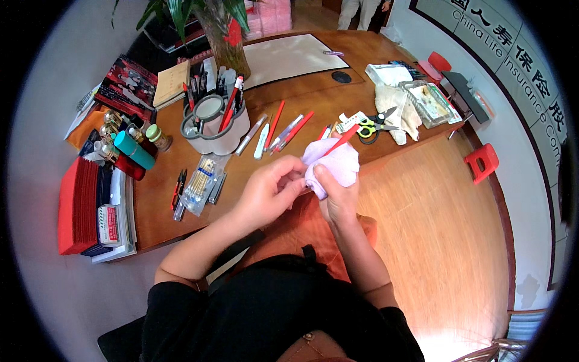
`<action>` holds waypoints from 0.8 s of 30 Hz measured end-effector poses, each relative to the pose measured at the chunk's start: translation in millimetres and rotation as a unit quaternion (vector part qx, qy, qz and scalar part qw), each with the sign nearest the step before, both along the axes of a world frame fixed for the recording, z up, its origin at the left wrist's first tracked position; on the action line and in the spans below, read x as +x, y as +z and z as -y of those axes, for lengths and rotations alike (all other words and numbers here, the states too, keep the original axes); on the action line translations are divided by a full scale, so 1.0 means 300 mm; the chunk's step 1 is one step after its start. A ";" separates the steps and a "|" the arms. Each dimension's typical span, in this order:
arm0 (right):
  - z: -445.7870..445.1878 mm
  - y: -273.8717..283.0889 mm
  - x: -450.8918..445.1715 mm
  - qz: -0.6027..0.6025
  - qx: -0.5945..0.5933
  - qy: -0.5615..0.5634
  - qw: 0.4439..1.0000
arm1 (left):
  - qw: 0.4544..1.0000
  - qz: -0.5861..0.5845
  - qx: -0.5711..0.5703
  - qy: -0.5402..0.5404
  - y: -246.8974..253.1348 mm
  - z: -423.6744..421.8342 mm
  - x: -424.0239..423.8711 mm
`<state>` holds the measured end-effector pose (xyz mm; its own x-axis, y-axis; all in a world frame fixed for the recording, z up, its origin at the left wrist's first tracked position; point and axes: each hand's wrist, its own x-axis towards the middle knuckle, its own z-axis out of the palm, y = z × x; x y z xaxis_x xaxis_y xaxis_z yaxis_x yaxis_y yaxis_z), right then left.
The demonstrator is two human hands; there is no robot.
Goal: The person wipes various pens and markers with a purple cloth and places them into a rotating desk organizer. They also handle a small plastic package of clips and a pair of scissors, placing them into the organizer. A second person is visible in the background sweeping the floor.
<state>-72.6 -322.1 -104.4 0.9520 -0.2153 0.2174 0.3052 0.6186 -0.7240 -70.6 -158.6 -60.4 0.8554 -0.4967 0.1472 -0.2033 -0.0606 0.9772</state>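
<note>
My right hand (339, 194) grips a light purple cloth (341, 165), its thumb pressing on the folds. A red pen (342, 139) lies slanted across the cloth and sticks out at its upper right. At the cloth's left edge is my left hand (276, 188), fingers bent and thumb tip near a fold; whether it pinches the cloth is hard to tell. Beyond my hands several red, white and purple pens (295, 131) are spread on the wooden desk (267, 97). Left of them stands a grey and white pen organizer (215, 135) holding many pens.
Green and black scissors (373, 129) lie beyond my right hand, beside a beige cloth (396, 111) and a clear plastic tray (429, 104). A bag of cotton swabs (203, 181), several bottles (135, 151) and red folders (79, 206) are at the left. A potted plant (226, 40) stands behind.
</note>
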 end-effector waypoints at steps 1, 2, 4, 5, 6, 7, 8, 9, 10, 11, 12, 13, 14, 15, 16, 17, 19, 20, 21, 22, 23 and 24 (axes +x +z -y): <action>-0.004 -0.001 0.001 -0.010 0.009 0.001 1.000 | 0.999 0.030 0.016 0.007 -0.011 -0.001 -0.005; -0.007 -0.002 0.001 -0.020 0.019 0.003 1.000 | 0.998 0.060 0.031 0.015 -0.019 -0.002 -0.009; -0.006 -0.012 0.003 -0.020 0.021 0.000 1.000 | 0.998 0.057 0.038 0.015 -0.020 -0.005 -0.013; -0.006 -0.016 0.004 -0.020 0.022 -0.001 1.000 | 0.997 0.055 0.042 0.016 -0.020 -0.007 -0.015; -0.006 -0.013 0.002 -0.021 0.025 0.003 0.999 | 0.997 0.057 0.045 0.021 -0.021 -0.009 -0.019; -0.006 -0.004 -0.001 -0.022 0.030 0.006 0.999 | 0.997 0.058 0.048 0.027 -0.020 -0.010 -0.023; -0.007 0.004 -0.003 -0.022 0.034 0.011 0.999 | 0.996 0.060 0.051 0.032 -0.018 -0.013 -0.026; -0.006 0.008 -0.003 -0.019 0.033 0.009 0.999 | 0.996 0.062 0.051 0.032 -0.016 -0.014 -0.029; -0.006 0.010 -0.003 -0.016 0.032 0.008 0.999 | 0.996 0.064 0.051 0.032 -0.013 -0.017 -0.031; -0.005 0.014 -0.004 -0.014 0.031 0.008 0.999 | 0.996 0.065 0.051 0.033 -0.012 -0.020 -0.033; -0.006 0.024 -0.005 -0.007 0.029 0.013 0.999 | 0.996 0.070 0.050 0.031 -0.011 -0.025 -0.035; -0.003 0.036 -0.006 0.000 0.028 0.018 0.999 | 0.996 0.074 0.049 0.029 -0.010 -0.030 -0.037; 0.001 0.042 -0.004 0.006 0.026 0.024 0.999 | 0.995 0.079 0.049 0.028 -0.011 -0.036 -0.039; 0.010 0.041 0.001 0.007 0.037 0.013 0.999 | 0.996 0.069 0.051 0.021 -0.012 -0.044 -0.043; 0.026 0.040 0.011 0.008 0.049 0.002 0.999 | 0.997 0.060 0.054 0.015 -0.013 -0.054 -0.049; 0.045 0.038 0.023 0.008 0.060 -0.008 0.998 | 0.997 0.050 0.056 0.009 -0.014 -0.065 -0.055; 0.111 -0.011 0.073 -0.016 0.055 -0.039 0.998 | 0.996 0.054 0.066 0.022 -0.017 -0.098 -0.066; 0.134 -0.014 0.087 -0.026 0.062 -0.059 0.996 | 0.995 0.065 0.064 0.035 -0.029 -0.125 -0.069; 0.144 -0.016 0.099 -0.020 0.028 -0.094 0.995 | 0.994 0.077 0.064 0.046 -0.034 -0.152 -0.071; 0.159 -0.021 0.111 -0.017 -0.006 -0.133 0.991 | 0.995 0.016 0.055 0.080 0.019 -0.173 -0.083; 0.166 -0.031 0.127 0.003 -0.081 -0.183 0.980 | 0.991 0.036 0.052 0.118 0.050 -0.200 -0.083; 0.174 -0.040 0.136 0.024 -0.155 -0.232 0.960 | 0.988 0.004 0.039 0.148 0.085 -0.239 -0.086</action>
